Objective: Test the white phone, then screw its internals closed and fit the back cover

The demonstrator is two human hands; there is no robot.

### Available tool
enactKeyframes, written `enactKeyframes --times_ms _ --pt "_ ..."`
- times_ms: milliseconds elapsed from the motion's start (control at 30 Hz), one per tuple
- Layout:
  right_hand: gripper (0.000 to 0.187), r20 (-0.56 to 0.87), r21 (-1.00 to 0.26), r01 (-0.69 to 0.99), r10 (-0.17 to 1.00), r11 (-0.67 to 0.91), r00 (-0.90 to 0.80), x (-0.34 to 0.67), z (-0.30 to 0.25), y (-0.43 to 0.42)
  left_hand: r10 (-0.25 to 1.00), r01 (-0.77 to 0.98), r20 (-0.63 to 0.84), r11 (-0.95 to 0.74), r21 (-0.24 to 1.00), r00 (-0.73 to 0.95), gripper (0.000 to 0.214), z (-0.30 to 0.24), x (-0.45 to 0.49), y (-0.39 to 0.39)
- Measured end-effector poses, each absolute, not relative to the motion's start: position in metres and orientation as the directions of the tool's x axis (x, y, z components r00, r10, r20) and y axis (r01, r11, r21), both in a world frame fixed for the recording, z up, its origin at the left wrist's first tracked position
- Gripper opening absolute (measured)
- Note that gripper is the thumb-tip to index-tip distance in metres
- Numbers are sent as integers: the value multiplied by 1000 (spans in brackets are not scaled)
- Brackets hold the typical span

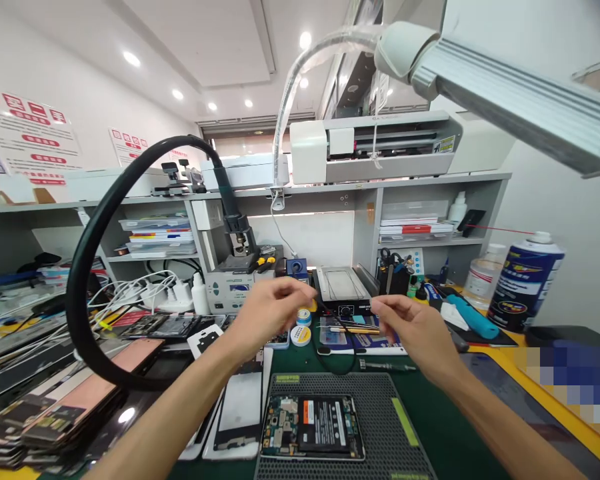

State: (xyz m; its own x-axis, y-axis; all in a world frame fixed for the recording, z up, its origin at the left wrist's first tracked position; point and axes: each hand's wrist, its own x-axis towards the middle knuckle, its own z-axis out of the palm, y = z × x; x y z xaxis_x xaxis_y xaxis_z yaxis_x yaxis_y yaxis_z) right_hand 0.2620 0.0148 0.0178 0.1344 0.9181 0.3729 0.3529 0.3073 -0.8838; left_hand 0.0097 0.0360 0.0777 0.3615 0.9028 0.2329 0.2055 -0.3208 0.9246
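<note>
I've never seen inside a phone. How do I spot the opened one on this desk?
Start at the green mat mid-desk. On it, at the near edge, lies a dark grid pad. The opened phone rests there, alone showing its black battery and circuit boards.

The left hand [267, 310] and the right hand [410, 327] are motion-blurred, and whatever each grip pinches is too small to tell. A pixelated patch [575, 380] hides part of the surface [443, 427] at the right. The lamp bar [520, 107] runs off the right edge. The stacked screens [40, 420] are cut off at the near left. The text on the far wall posters [35, 137] is unreadable.
</note>
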Motion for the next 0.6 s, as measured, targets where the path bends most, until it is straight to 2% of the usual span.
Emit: enactKeyframes --times_ms 100,167,233,400,600 --pt "36 345 -838 489 929 241 133 269 5 26 874 260 482 -482 837 68 26 60 -21 36" --pt "26 320 -781 586 944 217 76 266 -6 33 784 326 614 -560 762 -87 23 44 -37 41" --pt "28 323 -700 678 946 226 18 259 -13 42 675 397 718 -620 676 -168 19 31 -47 45" --pt "30 385 -425 842 908 333 -165 232 -8 80 488 525 855 -687 502 -177 11 22 -60 51" --pt "29 327 -138 888 867 438 -377 203 -2 116 393 574 907 -712 404 -150 10 21 -65 53"
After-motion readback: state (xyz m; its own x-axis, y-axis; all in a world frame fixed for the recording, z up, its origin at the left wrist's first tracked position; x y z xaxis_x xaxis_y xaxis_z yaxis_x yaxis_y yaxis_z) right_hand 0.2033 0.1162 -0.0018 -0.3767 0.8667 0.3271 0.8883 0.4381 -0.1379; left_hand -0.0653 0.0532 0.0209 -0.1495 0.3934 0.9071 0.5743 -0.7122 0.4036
